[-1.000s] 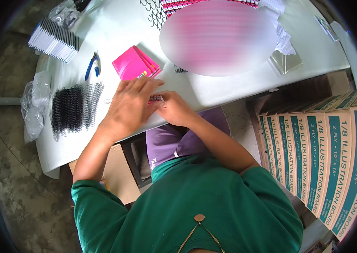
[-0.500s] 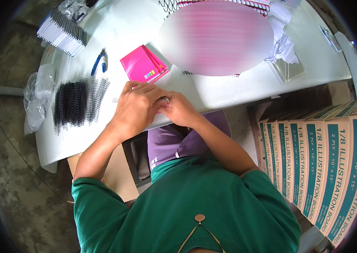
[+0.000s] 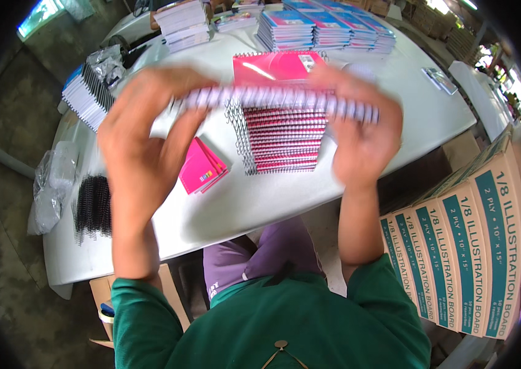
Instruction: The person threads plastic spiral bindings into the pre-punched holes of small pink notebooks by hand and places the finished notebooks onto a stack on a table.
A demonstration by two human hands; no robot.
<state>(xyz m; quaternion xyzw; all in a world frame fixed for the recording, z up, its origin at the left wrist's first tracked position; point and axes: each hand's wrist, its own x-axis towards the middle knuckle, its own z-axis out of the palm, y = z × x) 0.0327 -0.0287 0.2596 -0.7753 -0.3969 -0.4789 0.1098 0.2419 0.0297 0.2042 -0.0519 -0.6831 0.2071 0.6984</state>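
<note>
My two hands hold up a spiral notebook (image 3: 260,97) over the table, its coiled edge turned toward me and smeared by motion. At its left end, my left hand (image 3: 146,123) has fingers and thumb closed on it. My right hand (image 3: 368,126) grips the other end and is blurred too. Beneath and beyond it, pink spiral notebooks (image 3: 285,144) lie in a stack, coiled edges showing, partly hidden by the raised one. Several small pink booklets (image 3: 201,169) lie fanned out nearer me, by my left forearm.
Loose black coils (image 3: 93,206) lie at the table's left edge beside plastic bags (image 3: 51,187). Spiral-bound notebooks (image 3: 86,98) stand behind them. Stacks of blue-covered notebooks (image 3: 322,31) line the far side. Cartons (image 3: 457,246) are stacked at my right, next to the white table (image 3: 389,144).
My hands have risen from the table's near edge and moved apart, now lifting the spiral notebook. The view has tilted up, bringing the far stacks in.
</note>
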